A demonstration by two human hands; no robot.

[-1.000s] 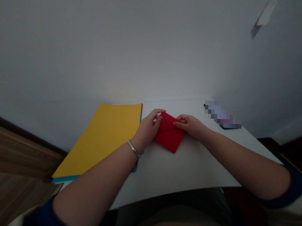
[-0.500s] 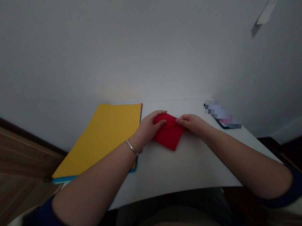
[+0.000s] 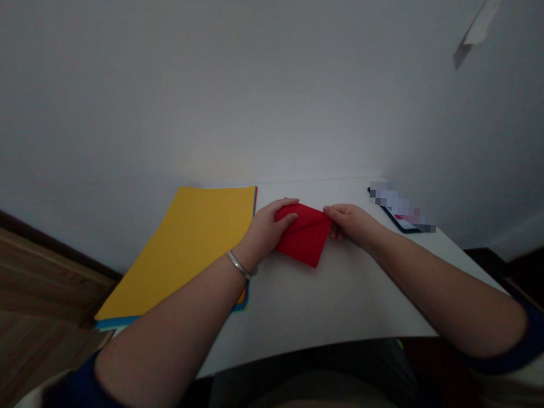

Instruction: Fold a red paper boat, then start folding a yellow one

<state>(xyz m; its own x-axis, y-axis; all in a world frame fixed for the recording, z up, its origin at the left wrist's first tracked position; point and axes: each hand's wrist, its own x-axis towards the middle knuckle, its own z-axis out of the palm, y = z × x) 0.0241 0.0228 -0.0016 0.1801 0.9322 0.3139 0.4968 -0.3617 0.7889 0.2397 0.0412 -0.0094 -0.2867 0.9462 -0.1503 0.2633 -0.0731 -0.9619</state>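
A folded piece of red paper is held between my two hands just over the white table. My left hand grips its left side, thumb on top and fingers round the far edge. At the upper right corner, my right hand pinches the paper between thumb and fingers. A slanting fold line crosses the paper's face. The fingers beneath the paper are partly hidden.
A stack of coloured paper, yellow on top, lies on the left of the white table. A phone rests at the back right. The wall rises behind the table.
My right hand has shifted slightly right and up to the corner of the red paper. The paper has tilted a little, its right side raised. My left hand has hardly moved.
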